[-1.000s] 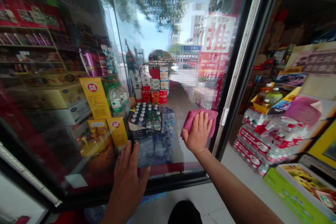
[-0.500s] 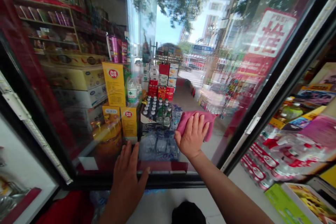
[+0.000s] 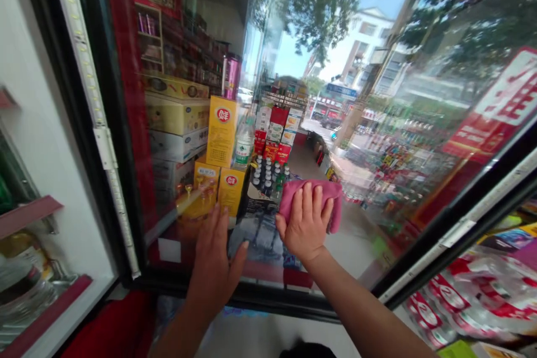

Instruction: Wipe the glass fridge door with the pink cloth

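A folded pink cleaning cloth (image 3: 289, 196) lies flat against the glass door (image 3: 356, 268), pinned under my right hand (image 3: 308, 221). The fingers of that hand reach up over the cloth, with the thumb at its lower left corner. My left hand (image 3: 218, 251) is at the lower left part of the pane, fingers stretched out and thumb apart, holding nothing. Whether its palm touches the glass I cannot tell. Through the pane, yellow cartons (image 3: 222, 134) and a crate of bottles (image 3: 262, 193) show behind the hands.
The door's black frame (image 3: 251, 296) runs below and at both sides, with a white hinge strip (image 3: 104, 148) at left. Shrink-wrapped bottles (image 3: 474, 291) stand at the lower right. Bottles on a shelf (image 3: 25, 263) are at the left. A red-white sign (image 3: 503, 100) is on the pane.
My view has turned to the left, so the door and goods appear farther right. My right hand with the cloth has shifted left across the glass; my left hand stays low beside the yellow cartons.
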